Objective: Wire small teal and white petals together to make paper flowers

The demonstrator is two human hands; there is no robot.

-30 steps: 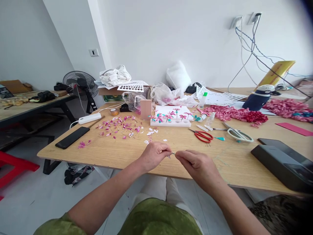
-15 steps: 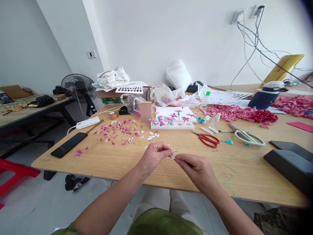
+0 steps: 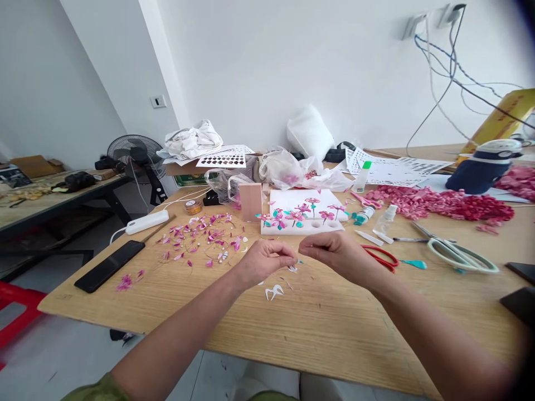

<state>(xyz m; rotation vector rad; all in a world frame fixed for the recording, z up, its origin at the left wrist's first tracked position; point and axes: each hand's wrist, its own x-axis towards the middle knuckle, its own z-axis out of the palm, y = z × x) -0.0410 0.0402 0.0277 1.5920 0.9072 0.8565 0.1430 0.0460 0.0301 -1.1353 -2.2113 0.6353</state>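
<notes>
My left hand [image 3: 267, 262] is closed in a pinch above the front part of the table. Just under its fingertips shows a small white petal-like piece [image 3: 292, 269], with a speck of teal beside it; whether it is held or lies on the table I cannot tell. Close by, slightly higher, my right hand [image 3: 336, 256] pinches thumb and fingers together; whatever is between them is too fine to see. White cut petal shapes [image 3: 275, 292] lie on the wood below. Behind the hands, pink and teal flowers [image 3: 292, 216] on thin stems stand in a white holder [image 3: 267, 228].
Loose pink petals and wires [image 3: 204, 236] spread to the left, near a black phone [image 3: 109, 266]. Right of my hands lie red-handled scissors [image 3: 382, 257], larger pale-handled scissors [image 3: 463, 257] and a small clear bottle [image 3: 385, 221]. A dark blue flask [image 3: 480, 167] stands farther back.
My right hand has risen relative to the left, and its fingertips have moved up from the small white piece. The view has shifted, and white cut petal shapes now show below my hands.
</notes>
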